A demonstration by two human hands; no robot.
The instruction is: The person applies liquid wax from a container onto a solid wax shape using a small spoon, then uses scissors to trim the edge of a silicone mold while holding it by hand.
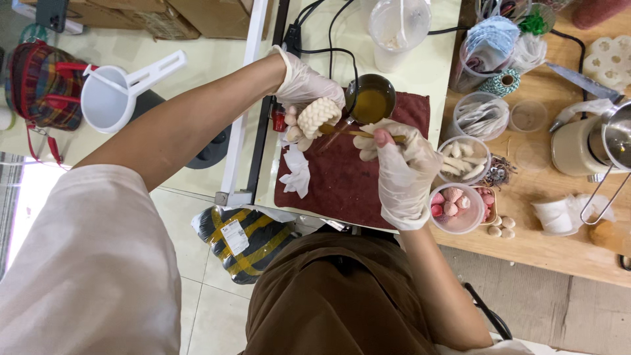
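My left hand (303,84), in a thin clear glove, holds a cream knobbly wax piece (319,116) above a dark red cloth mat (342,181). My right hand (398,167), also gloved, grips a thin wooden-handled brush (351,132) whose tip touches the cream piece. Just behind both hands stands a small metal pot (371,98) of yellow-brown liquid on the mat. A crumpled white tissue (297,172) lies on the mat's left edge.
To the right stand clear tubs: one with white sticks (461,160), one with pink pieces (455,206), others with wicks and twine (480,115). A metal jug (608,141) sits far right on the wooden table (552,253). A white scoop (112,95) and a plaid bag (43,82) sit left.
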